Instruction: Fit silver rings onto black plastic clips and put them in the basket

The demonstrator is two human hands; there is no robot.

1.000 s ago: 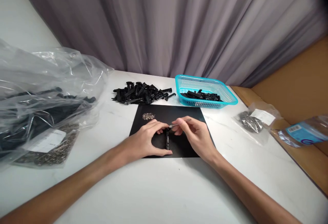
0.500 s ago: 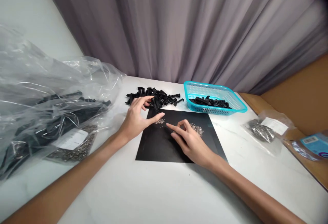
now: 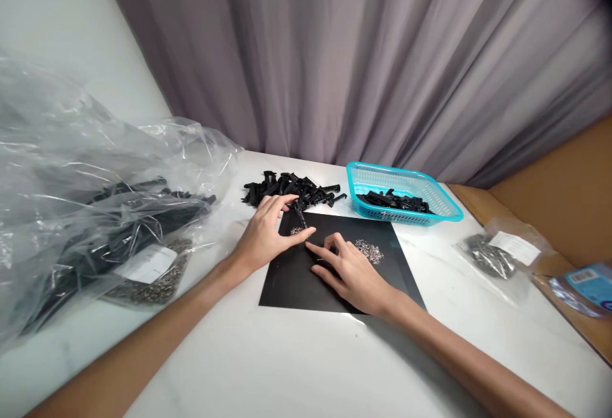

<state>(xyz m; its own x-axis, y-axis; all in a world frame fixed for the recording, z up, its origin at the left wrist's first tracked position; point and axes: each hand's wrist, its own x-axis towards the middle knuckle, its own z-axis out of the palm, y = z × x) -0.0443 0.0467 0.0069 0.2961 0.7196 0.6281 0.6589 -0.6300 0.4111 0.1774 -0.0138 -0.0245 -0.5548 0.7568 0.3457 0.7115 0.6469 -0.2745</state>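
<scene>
In the head view, my left hand [image 3: 265, 230] holds a slim black plastic part [image 3: 301, 213] between thumb and index finger, over the left side of a black mat [image 3: 296, 287]. Under its thumb lies a small pile of tiny metal pieces [image 3: 297, 231], partly hidden. My right hand [image 3: 351, 268] hovers low over the mat, index finger stretched toward my left thumb, its own thumb apart and the other fingers curled. Nothing can be made out between its fingers. Beside it is a larger pile of tiny metal pieces [image 3: 369, 251].
Behind the mat is a heap of black plastic parts [image 3: 310, 190]. A blue basket [image 3: 449, 211] holding similar parts stands to its right. Large clear bags [image 3: 119, 214] crowd the left side. A small bag of metal pieces [image 3: 492, 255] lies right, near a cardboard box [image 3: 568, 169].
The whole view has shifted slightly, with things appearing a little lower. My right fingertips have come closer to my left thumb, and the black part now shows more plainly in my left hand.
</scene>
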